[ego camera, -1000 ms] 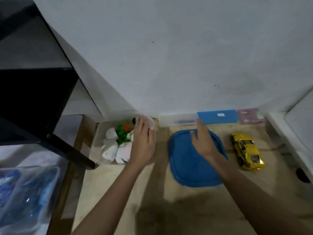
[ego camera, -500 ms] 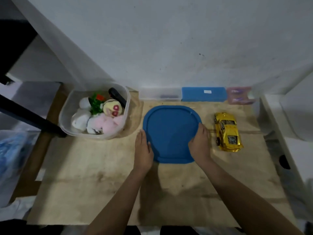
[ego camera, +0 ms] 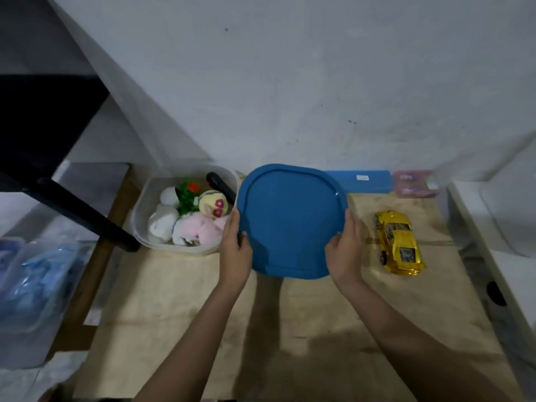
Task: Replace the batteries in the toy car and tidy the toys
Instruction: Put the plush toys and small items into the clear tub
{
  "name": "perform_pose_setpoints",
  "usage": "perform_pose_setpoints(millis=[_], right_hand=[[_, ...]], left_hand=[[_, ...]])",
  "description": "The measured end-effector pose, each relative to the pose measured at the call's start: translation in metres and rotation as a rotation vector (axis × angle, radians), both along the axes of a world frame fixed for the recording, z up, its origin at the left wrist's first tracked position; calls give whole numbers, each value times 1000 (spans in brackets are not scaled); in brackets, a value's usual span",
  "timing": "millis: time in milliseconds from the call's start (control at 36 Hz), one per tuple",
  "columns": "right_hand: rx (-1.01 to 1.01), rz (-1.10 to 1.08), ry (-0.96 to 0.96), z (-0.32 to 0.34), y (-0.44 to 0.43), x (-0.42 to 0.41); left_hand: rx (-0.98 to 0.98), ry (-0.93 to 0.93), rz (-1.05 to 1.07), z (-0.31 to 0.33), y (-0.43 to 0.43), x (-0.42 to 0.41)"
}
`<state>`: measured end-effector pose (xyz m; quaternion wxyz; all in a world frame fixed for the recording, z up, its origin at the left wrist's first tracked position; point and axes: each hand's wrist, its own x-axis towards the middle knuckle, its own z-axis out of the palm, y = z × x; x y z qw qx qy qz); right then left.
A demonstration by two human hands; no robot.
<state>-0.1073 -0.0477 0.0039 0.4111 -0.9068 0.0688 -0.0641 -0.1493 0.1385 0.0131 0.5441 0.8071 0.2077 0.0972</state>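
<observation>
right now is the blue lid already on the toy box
No: the left hand and right hand hold the blue lid beside the box, and the soft toys inside it show uncovered.

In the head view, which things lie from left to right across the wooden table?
Clear tub of soft toys → left hand → blue lid → right hand → yellow toy car

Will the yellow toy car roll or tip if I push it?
The shiny yellow toy car stands on its wheels, so it probably rolls easily. Its low, wide body suggests it will hardly tip. Its glossy shell may feel slippery.
</observation>
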Motion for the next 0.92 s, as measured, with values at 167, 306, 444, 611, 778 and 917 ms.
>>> perform_pose_setpoints(millis=[167, 306, 444, 611, 778, 917], right_hand=[[111, 100, 9, 24, 57, 1], [132, 187, 88, 20, 108, -9], [78, 209, 168, 7, 161, -18], [53, 192, 122, -1, 202, -7], [-86, 198, 179, -10, 212, 19], [-96, 196, 209, -4, 212, 26]], left_hand=[[41, -37, 12, 30, 61, 2], [26, -4, 37, 24, 113, -11], [166, 56, 3, 15, 163, -21], [358, 178, -61, -1, 199, -18], [374, 231, -114, 2, 207, 1], [389, 218, -98, 5, 205, 5]])
